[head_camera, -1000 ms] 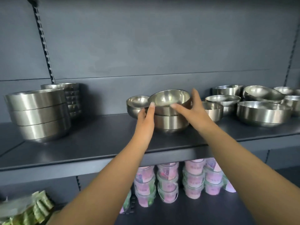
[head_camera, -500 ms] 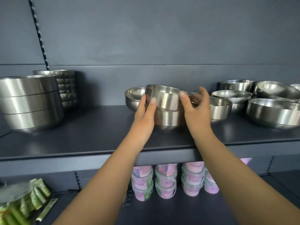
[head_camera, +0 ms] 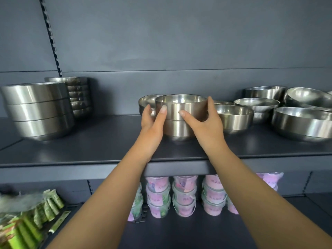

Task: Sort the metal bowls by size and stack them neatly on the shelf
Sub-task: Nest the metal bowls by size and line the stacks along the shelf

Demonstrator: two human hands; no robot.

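Gripping from both sides, the person's left hand and right hand hold a round brushed-steel bowl that sits level and nested in a second steel bowl of like width, the pair standing near the middle of the dark grey metal shelf. The left thumb lies upright against the top bowl's near wall while its other fingers curl round the far left side; the right thumb presses the front wall and the right fingers reach up over the right rim, so both hands are closed narrowly on that bowl. Just behind the left hand stands a smaller rounded steel bowl. To the far left rises a stack of three large straight-sided steel bowls, with a taller stack of smaller steel bowls behind it against the grey back panel. To the right, just beside the right hand, sits a shallow medium steel bowl, and beyond it a loose group of unsorted steel bowls, the widest of them, a large steel bowl, at the right edge. On the lower shelf stand stacked clear tubs with pink labels, and blurred green packets lie at bottom left.
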